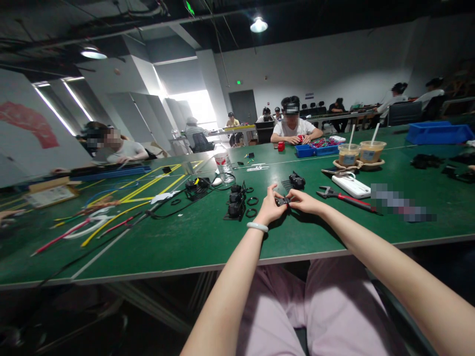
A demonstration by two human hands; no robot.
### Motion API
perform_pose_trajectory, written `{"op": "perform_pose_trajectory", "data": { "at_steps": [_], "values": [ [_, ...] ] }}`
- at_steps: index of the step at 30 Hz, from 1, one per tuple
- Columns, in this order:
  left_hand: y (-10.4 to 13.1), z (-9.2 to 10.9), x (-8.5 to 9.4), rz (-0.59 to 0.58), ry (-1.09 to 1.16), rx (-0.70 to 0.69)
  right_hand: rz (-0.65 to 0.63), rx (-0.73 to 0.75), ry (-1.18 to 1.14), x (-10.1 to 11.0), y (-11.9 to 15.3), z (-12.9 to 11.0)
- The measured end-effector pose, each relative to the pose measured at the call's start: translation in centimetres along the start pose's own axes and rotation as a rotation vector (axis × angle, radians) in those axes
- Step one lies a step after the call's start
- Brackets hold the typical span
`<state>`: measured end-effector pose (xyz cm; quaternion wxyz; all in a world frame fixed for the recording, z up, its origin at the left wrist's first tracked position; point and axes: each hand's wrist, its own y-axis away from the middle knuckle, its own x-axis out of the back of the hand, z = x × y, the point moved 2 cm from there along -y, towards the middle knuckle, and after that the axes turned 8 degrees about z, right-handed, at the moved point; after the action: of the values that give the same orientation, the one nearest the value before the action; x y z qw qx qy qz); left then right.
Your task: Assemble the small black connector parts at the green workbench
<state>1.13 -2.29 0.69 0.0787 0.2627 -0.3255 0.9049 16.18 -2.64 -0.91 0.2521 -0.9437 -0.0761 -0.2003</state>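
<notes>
Both of my hands meet over the green table (208,247), their fingers closed round a small black part (282,201). My left hand (272,206) grips its left side, a pale bangle on the wrist. On the right side of the same part is my right hand (302,201), with thumb and fingers pinched on it. Just behind my hands lies another black part (296,181). To the left stand several black parts in a row (236,201), with black rings (252,201) beside them. Fine detail of the held part is hidden by my fingers.
Red-handled pliers (349,199), a white power bank (352,186) and two drink cups (371,151) are on the right. Cables (111,217) spread over the left. Farther back are a plastic bottle (223,167), blue bins (305,151) and a person (293,128) across the table.
</notes>
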Motion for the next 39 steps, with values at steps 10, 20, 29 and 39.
{"op": "perform_pose_trajectory", "data": {
  "at_steps": [10, 20, 29, 39],
  "values": [
    [-0.31, -0.76, -0.11, -0.008, 0.060, 0.039, -0.023, -0.064, -0.057, 0.07, -0.23, 0.00],
    [-0.24, -0.96, -0.35, 0.001, 0.099, 0.036, -0.040, -0.081, -0.102, 0.21, -0.14, 0.03],
    [0.16, -0.56, -0.11, 0.014, 0.066, 0.028, -0.035, -0.100, -0.120, 0.16, -0.03, 0.43],
    [0.06, -0.38, -0.08, -0.005, 0.032, -0.020, -0.043, -0.067, -0.124, -0.06, -0.10, 0.10]
  ]
}}
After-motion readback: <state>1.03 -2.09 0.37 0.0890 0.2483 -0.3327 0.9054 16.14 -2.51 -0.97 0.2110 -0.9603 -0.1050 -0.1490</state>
